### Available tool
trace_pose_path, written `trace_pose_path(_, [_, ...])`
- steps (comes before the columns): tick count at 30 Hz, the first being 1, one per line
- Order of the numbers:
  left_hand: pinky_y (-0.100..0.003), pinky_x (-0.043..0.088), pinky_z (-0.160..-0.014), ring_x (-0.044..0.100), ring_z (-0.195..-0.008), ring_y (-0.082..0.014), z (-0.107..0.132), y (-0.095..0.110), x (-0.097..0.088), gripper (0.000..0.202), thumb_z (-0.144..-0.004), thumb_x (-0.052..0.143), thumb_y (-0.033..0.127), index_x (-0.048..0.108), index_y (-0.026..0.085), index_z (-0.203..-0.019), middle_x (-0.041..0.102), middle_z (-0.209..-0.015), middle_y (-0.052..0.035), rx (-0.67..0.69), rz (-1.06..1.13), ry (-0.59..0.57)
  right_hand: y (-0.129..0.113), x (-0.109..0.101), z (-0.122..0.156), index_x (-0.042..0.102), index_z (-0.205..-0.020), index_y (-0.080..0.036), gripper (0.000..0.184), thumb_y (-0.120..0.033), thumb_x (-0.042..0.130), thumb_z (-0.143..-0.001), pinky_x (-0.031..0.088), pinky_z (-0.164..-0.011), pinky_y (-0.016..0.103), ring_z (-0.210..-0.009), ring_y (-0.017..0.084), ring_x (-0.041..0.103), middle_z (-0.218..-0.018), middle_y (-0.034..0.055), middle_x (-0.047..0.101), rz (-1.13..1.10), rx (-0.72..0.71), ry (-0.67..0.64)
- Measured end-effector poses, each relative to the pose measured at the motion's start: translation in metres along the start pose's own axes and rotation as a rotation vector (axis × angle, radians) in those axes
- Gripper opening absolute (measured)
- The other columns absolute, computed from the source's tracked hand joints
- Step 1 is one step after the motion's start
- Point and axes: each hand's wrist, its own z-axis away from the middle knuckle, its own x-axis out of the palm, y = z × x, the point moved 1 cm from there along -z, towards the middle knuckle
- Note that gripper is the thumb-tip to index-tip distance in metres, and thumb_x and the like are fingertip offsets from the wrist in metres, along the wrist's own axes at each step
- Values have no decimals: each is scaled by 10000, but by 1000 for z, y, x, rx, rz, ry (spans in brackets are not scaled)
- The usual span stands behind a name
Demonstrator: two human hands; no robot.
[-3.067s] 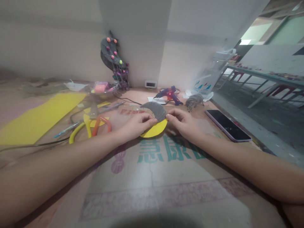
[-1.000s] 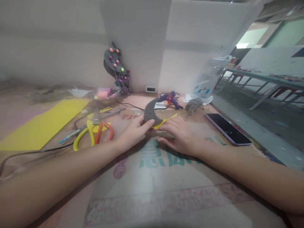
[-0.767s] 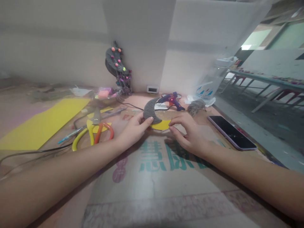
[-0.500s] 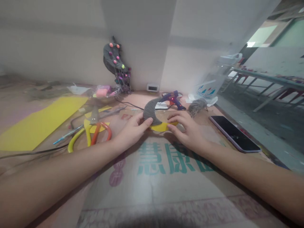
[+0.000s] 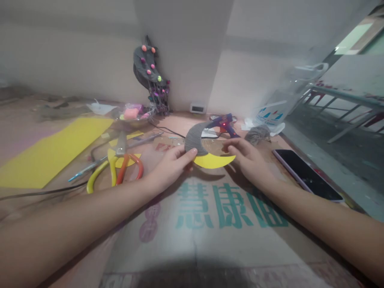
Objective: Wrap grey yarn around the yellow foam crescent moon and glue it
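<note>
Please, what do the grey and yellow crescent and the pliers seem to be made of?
Crescent: the grey part looks matte, probably wound yarn, given its fine lines; the flat, smooth yellow part may be card or foam.
Pliers: the grey head looks like metal; the smooth, brightly coloured handles suggest plastic or rubber.

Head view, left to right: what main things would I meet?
Flat yellow rectangular sheet → metal pliers with yellow and orange handles → gray crescent with colored beads → gray ribbed crescent in the left hand → dark purple glue gun → gray yarn bundle → black-screened phone with purple edge.
</note>
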Motion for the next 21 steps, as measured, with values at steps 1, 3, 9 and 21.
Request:
trace_pose_path(1, [-219,352,-542,474,-575,-95,0,0,1,285,-857,575,436,596,157,-800,524,-622,29,-9,8,-19,2,1,0,610,-990,-211,153,-290,504,-912,467,-819,341,-908,198,618,-964,44,661,36,-9,-32])
trace_pose_path(3, [-214,346,-534,465,-568,-90,0,0,3,298,-853,576,448,588,155,-799,524,-627,31,-23,51,-47,3,3,2,614,-991,-202,146,-230,520,-882,464,-821,352,-923,210,620,-986,55,671,120,-83,-110])
trace_pose_path(9, [-208,352,-551,470,-584,-92,1,0,6,332,-880,529,460,578,148,-779,540,-636,23,-25,145,-77,-1,3,8,579,-1030,-195,265,-70,479,-818,452,-844,366,-952,210,594,-1004,71,654,197,-334,-225])
trace_pose_path(21, [-232,355,-584,455,-571,-113,1,7,4,252,-848,598,402,650,155,-845,509,-578,45,-5,-87,-97,-4,1,9,579,-1017,-204,190,-118,463,-893,461,-843,352,-953,195,599,-994,66,654,144,-351,-259])
